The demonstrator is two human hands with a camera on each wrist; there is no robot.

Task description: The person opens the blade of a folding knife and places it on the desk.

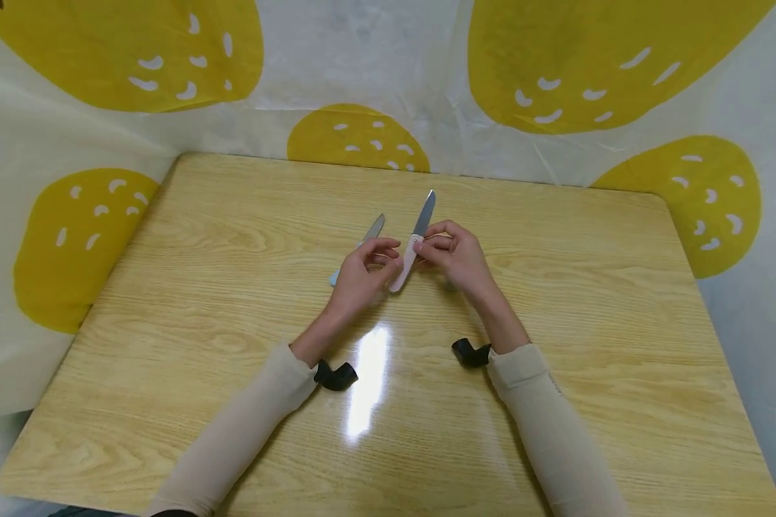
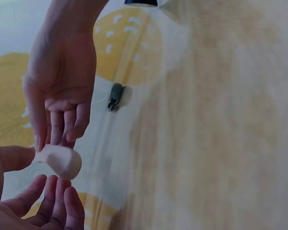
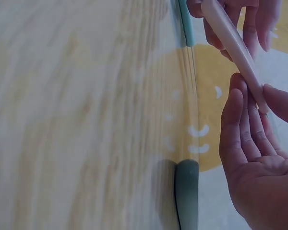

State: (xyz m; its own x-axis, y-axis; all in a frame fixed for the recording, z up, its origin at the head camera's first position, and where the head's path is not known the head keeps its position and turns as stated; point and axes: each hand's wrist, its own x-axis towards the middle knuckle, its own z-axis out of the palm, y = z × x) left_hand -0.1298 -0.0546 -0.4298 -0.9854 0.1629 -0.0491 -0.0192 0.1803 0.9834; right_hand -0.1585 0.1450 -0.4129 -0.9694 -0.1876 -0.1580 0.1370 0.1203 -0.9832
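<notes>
A knife with a pale pink handle (image 1: 404, 267) and a bare steel blade (image 1: 425, 213) is held above the table, its tip pointing away. My right hand (image 1: 463, 262) pinches it between thumb and fingers where handle meets blade. Beside the handle's butt end is my left hand (image 1: 361, 278), its thumb at the handle's edge and its fingers loosely bent, not wrapped round it. A second knife (image 1: 373, 228) with a light blue handle (image 1: 333, 278) lies behind the left hand, partly hidden. In the right wrist view a dark green, rounded handle-like piece (image 3: 187, 191) lies below the right hand.
The wood-grain table (image 1: 233, 215) has a glossy reflection in front of the hands. A white cloth with yellow shapes (image 1: 362, 50) hangs behind and at both sides. Black pieces (image 1: 338, 375) sit at both cuffs.
</notes>
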